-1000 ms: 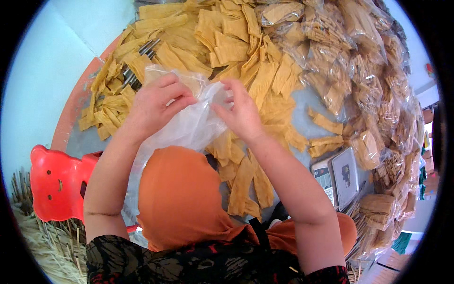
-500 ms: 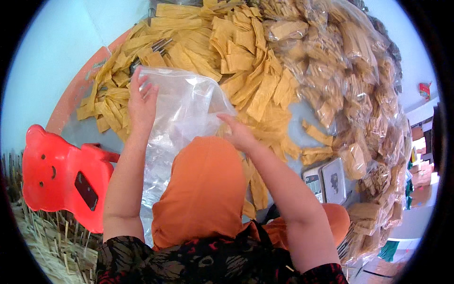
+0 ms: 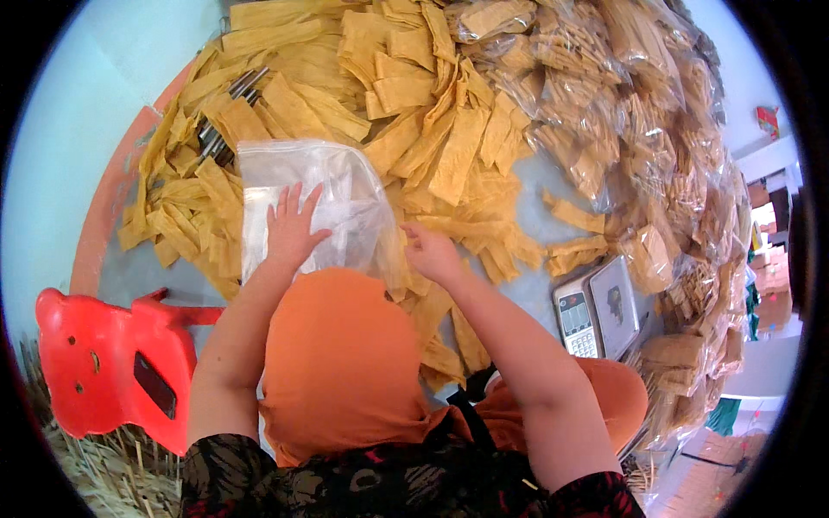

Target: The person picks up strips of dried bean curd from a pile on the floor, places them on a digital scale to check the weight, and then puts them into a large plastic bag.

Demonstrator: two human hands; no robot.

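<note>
A clear plastic bag [image 3: 354,211] lies flat at 12 o'clock of the bent orange-trousered leg [image 3: 345,354], and its long axis seems to run from 12 to 6 o'clock, although the leg hides the lower end. The left hand [image 3: 292,231] is the nearer one: it rests over the bag, palm down, with fingers spread wide. From the right hand [image 3: 429,252], the bag lies toward 10 o'clock; this hand is partly curled beside the bag's edge, and one cannot tell whether it pinches the plastic. There is one such bag, one digital scale [image 3: 615,306] at 4 o'clock from the right hand, and one red chair [image 3: 73,363] with one phone [image 3: 155,386] at 8 o'clock from the left. The dried yellow strips [image 3: 466,155] toward 1 o'clock and the filled bags [image 3: 587,138] toward 2 are too many for exact counting.
</note>
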